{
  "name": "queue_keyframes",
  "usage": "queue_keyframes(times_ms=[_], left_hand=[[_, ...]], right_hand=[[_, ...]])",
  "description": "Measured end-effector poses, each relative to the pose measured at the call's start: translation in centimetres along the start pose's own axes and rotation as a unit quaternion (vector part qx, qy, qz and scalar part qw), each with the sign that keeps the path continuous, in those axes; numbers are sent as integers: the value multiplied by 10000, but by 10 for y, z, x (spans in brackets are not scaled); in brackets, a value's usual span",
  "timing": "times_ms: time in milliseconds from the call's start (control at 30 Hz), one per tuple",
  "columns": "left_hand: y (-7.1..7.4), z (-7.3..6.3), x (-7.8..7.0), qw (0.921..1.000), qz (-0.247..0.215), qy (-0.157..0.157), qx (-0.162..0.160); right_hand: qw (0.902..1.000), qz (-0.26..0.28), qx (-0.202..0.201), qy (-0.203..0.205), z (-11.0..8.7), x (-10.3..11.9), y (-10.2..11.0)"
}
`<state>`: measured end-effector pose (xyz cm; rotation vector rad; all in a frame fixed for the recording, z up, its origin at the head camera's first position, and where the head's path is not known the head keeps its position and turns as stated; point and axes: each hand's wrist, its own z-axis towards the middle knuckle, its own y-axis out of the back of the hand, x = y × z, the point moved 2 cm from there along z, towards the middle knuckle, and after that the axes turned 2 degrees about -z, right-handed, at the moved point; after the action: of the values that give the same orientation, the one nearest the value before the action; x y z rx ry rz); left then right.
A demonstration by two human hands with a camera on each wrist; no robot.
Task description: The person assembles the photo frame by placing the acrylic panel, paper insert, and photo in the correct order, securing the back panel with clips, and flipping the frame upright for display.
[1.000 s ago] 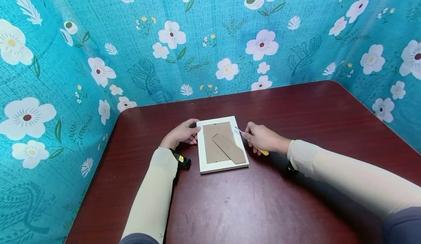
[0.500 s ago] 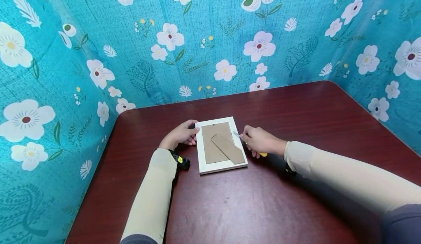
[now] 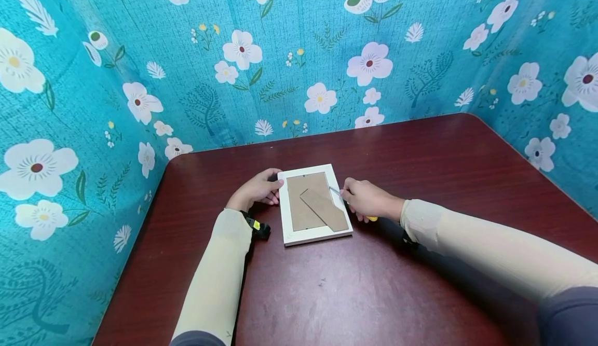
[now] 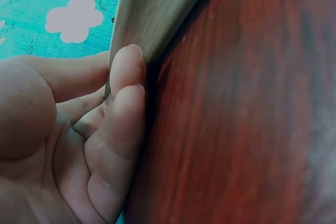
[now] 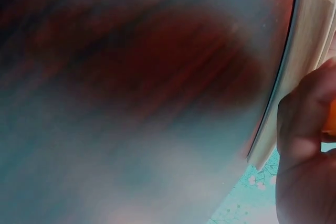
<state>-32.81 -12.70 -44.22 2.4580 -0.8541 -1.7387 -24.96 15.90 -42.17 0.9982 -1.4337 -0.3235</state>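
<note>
A white picture frame [image 3: 290, 201] lies face down on the table, its brown backing board [image 3: 306, 213] and angled stand leg [image 3: 333, 216] facing up. My left hand [image 3: 256, 190] pinches the left edge near the far corner, thumb on top. In the left wrist view, the fingers [image 4: 126, 108] press the frame's wooden side [image 4: 157, 9]. On the other side, my right hand [image 3: 371, 199] grips a screwdriver by its yellow handle [image 3: 372, 218]. Its thin metal shaft [image 3: 335, 189] reaches over the frame's right border, with the tip by the backing's edge. Whether the tip touches is unclear.
The dark red-brown table [image 3: 308, 289] has rounded far corners. A blue floral curtain [image 3: 280, 76] hangs behind it and along both sides. Black cameras [image 3: 261, 230] are strapped at the wrists.
My right hand has shifted slightly left with the screwdriver, and its tip has moved from the frame's border to the backing's right edge. My left hand keeps its hold.
</note>
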Motion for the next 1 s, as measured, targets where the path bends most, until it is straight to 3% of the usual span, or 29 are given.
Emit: queue_keyframes(times_ms=[333, 567, 700, 867, 1000], left_hand=[[-2, -1, -2, 9999, 104, 7, -12], [-3, 1, -3, 9998, 111, -8, -140], [-4, 2, -3, 9999, 78, 14, -96], [-3, 1, -3, 9999, 69, 66, -109], [-2, 0, -3, 9999, 73, 39, -89]], right_hand=[[9999, 6, 17, 129, 1, 1, -6], [9981, -581, 61, 194, 2, 4, -10], [9955, -853, -240, 336, -1, 4, -8], [9851, -1357, -826, 665, -1, 3, -8], [9852, -1322, -867, 656, 2, 3, -11]])
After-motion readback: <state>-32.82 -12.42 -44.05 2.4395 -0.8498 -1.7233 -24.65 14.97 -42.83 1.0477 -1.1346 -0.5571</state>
